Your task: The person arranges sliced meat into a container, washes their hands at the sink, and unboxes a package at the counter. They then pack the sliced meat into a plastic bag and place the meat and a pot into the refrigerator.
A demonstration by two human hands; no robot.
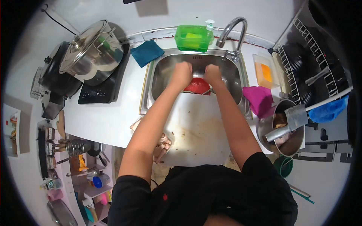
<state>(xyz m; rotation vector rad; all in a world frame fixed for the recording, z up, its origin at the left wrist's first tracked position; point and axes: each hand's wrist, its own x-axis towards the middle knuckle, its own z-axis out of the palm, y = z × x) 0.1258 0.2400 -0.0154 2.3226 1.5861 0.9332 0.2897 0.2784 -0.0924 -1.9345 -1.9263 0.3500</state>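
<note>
My left hand [183, 74] is closed, held over the steel sink [155, 75]. Beside it, a short gap away, my right hand [213, 74] is closed too. The backs of both hands and the wrists face me, so anything inside the curled fingers is hidden. Below and between them a red dish or bowl [197, 86] lies in the sink, partly covered. A white board or sheet [200, 128] with brown stains and small crumbs lies between my forearms, its far edge at the sink. Pale pinkish pieces, perhaps meat [163, 144], show past my left forearm.
A tap [241, 34] and a green container [192, 37] stand behind the sink. On the left are a teal cloth [147, 52] and a large steel pot [94, 52] on a cooktop [98, 93]. On the right are a magenta cloth [258, 100], a metal pot [266, 130] and a dish rack [294, 75].
</note>
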